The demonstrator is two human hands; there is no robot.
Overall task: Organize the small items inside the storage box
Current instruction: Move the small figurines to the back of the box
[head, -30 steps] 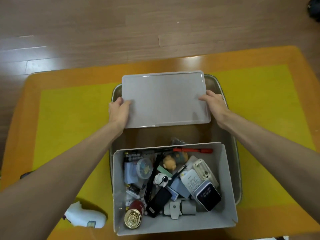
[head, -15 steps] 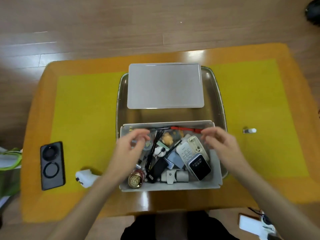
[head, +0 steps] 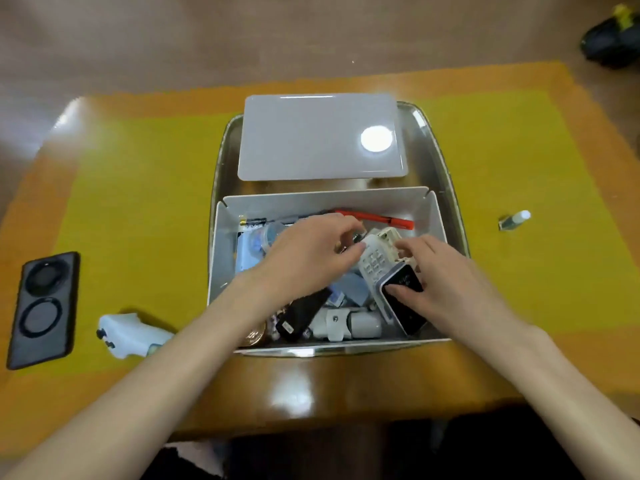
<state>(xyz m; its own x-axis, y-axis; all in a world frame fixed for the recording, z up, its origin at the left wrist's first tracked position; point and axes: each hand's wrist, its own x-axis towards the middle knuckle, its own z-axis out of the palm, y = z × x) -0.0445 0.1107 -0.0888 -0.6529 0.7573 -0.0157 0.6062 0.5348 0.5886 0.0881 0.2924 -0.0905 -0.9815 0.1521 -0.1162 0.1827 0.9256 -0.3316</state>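
Note:
An open white storage box (head: 221, 265) stands in a metal tray (head: 446, 174), crammed with small items. Among them are a red pen (head: 381, 218), a battery (head: 254, 222), a white keypad remote (head: 374, 263) and a black-screened device (head: 407, 299). The box's grey lid (head: 311, 136) lies flat at the tray's far end. My left hand (head: 311, 261) reaches into the box with curled fingers, thumb tip at the remote's upper end; what it holds is hidden. My right hand (head: 446, 285) has its thumb on the device's screen and its fingers bent over its top edge.
The tray sits on a yellow mat with an orange border (head: 519, 150). A black phone (head: 43, 310) and a white plastic gadget (head: 128, 336) lie to the left of the box. A small bottle (head: 514, 220) lies to its right. A dark object (head: 609, 39) is on the floor, far right.
Both hands let go of the lid, which now lies at the tray's far end. They then came back and dropped into the box onto the items.

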